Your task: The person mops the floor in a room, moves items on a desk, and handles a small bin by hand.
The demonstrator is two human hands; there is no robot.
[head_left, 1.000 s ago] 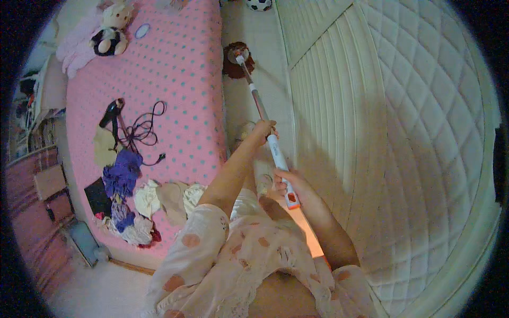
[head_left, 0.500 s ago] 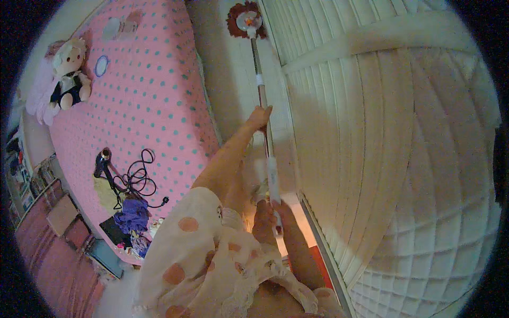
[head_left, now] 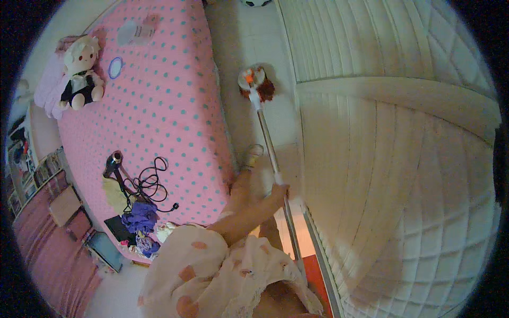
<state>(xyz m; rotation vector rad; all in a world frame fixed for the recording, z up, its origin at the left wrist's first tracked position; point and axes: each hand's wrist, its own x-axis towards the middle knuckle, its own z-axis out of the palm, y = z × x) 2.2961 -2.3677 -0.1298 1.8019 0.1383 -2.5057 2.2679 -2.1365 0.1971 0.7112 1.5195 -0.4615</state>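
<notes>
My left hand [head_left: 280,192] is closed around the silver pole [head_left: 269,139] of a mop, below a white collar. The pole slants up and away to the mop head [head_left: 252,78], a whitish disc with an orange centre and a reddish-brown fringe. The head is over the pale floor between the bed and the white panelled front; the fringe shows mostly on its lower right side. The pole's near end runs down beside my spotted, lace-edged clothing [head_left: 199,270] and out of sight. My right hand does not show.
A pink dotted bed [head_left: 175,106] borders the left, bearing a doll [head_left: 82,74], a hair dryer [head_left: 113,163] with a coiled cord, and purple cloth [head_left: 140,216]. White ribbed panels [head_left: 360,159] stand along the right. My foot [head_left: 254,153] is by the bed; a ball [head_left: 256,2] lies beyond.
The mop head has come back towards me, and my left hand has drawn nearer with the pole. My right hand, earlier on the handle's near end, has gone from view. My foot now shows clearly.
</notes>
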